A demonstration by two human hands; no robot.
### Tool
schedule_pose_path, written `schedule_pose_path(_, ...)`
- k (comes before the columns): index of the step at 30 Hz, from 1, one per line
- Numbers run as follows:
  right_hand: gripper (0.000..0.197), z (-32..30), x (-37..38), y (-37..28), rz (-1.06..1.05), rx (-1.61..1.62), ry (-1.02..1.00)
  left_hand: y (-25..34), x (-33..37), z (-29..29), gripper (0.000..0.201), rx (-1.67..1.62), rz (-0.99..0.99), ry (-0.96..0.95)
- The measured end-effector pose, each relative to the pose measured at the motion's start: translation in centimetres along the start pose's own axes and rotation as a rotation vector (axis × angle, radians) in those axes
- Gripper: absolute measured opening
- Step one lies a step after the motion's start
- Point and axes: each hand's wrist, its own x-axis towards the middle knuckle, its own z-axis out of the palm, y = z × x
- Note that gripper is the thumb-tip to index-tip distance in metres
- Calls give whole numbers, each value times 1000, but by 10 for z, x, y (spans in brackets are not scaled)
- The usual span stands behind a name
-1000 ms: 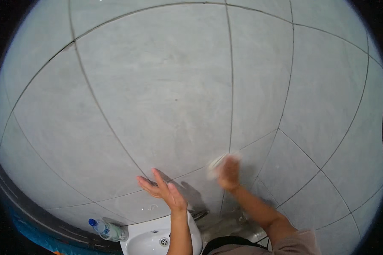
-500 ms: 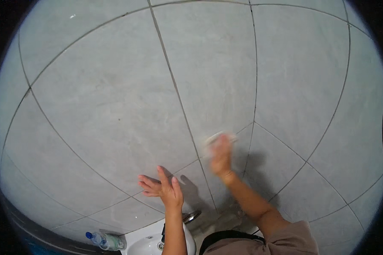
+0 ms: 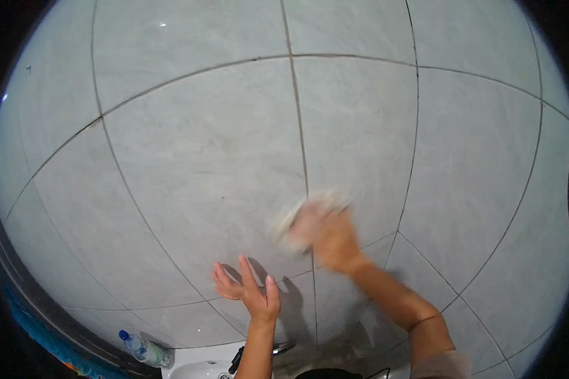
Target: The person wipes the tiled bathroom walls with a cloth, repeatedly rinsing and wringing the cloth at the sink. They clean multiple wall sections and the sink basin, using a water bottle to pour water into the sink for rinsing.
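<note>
Right hand [image 3: 336, 241]: grip curled over a blurred white cloth [image 3: 285, 228]; left hand [image 3: 255, 295]: grip spread, near tiled wall [image 3: 202, 164].

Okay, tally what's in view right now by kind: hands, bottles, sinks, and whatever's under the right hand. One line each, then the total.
Hands: 2 (left hand, right hand)
Bottles: 1 (clear bottle with blue cap)
Sinks: 1 (white sink, partly in view)
Cloths: 1 (white cloth, blurred)
Total: 5
</note>
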Motion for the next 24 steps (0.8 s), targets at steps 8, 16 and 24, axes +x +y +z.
schedule_pose_path(8, 33, -41, 140, -54, -403, 81, 541, 10, 10, 17, 103, 312, -30, -25)
schedule_pose_path(16, 47, -149, 202, 38, -464, -181, 625, 4, 10, 12, 95, 297, -54, -25)
schedule_pose_path(24, 46, -61, 34, 134, 371, -116, 926, 27, -8, 33, 102, 247, -95, -170)
